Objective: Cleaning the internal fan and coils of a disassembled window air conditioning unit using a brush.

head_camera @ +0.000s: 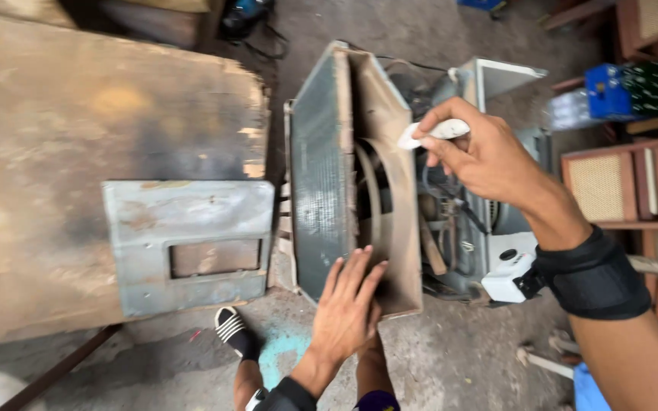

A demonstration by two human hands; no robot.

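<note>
An opened window air-conditioner unit (pixel 321 167) stands on the concrete floor, its finned coil facing left and a brown fan shroud (pixel 397 190) behind it. My left hand (pixel 348 304) rests flat on the shroud's lower edge, fingers spread, holding nothing. My right hand (pixel 481 156) is above the unit's inner parts (pixel 451 221), closed around a small white handle-like object (pixel 436 133); what it belongs to is hidden. A black wrist strap with a white device (pixel 515 274) sits on my right forearm.
A grey metal panel with a rectangular cut-out (pixel 188 243) lies on a worn wooden board (pixel 62 137) at left. Wooden cane-fronted furniture (pixel 622 183) and a blue crate (pixel 611 91) stand at right. My sandalled foot (pixel 231 329) is by the unit.
</note>
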